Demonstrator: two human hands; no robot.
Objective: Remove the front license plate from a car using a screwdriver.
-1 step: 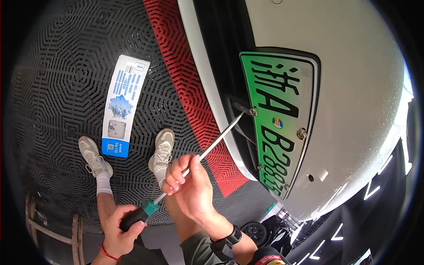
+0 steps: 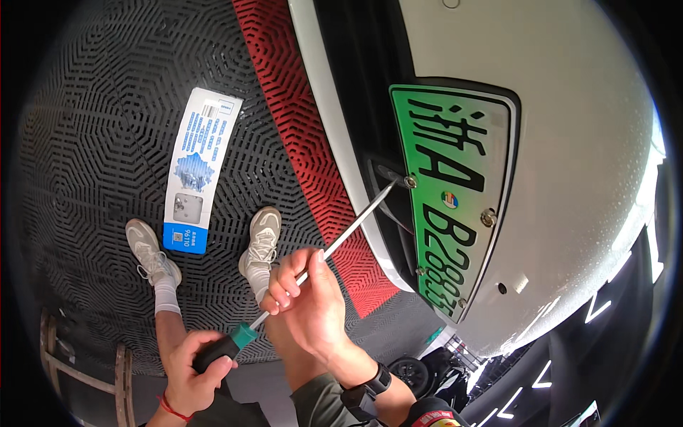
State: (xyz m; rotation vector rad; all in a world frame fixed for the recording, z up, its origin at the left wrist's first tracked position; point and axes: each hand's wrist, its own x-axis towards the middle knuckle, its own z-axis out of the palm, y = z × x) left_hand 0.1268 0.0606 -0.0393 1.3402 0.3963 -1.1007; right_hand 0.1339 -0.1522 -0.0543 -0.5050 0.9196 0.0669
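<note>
My left hand (image 2: 196,377), with a red cord at the wrist, is closed around the black and green handle of a long screwdriver (image 2: 366,210). My right hand (image 2: 313,302), wearing a dark watch, pinches the metal shaft partway along, palm up. The shaft slants up to the right. Its tip is at or just beside a round screw (image 2: 410,182) on the left edge of a green number plate (image 2: 435,156); whether they touch I cannot tell. Another screw (image 2: 488,217) sits opposite on the plate, and smaller fasteners show lower down.
The plate is mounted on a white car (image 2: 569,156) with water drops on its body. A white and blue printed card (image 2: 186,238) lies on black grated floor tiles (image 2: 92,142), near my shoes (image 2: 262,238). A red tile strip (image 2: 284,92) borders the car. A ladder (image 2: 85,377) stands lower left.
The car and plate appear very slightly farther right in the view, and the screwdriver tip has shifted a little right with them. Both hands keep the same hold.
</note>
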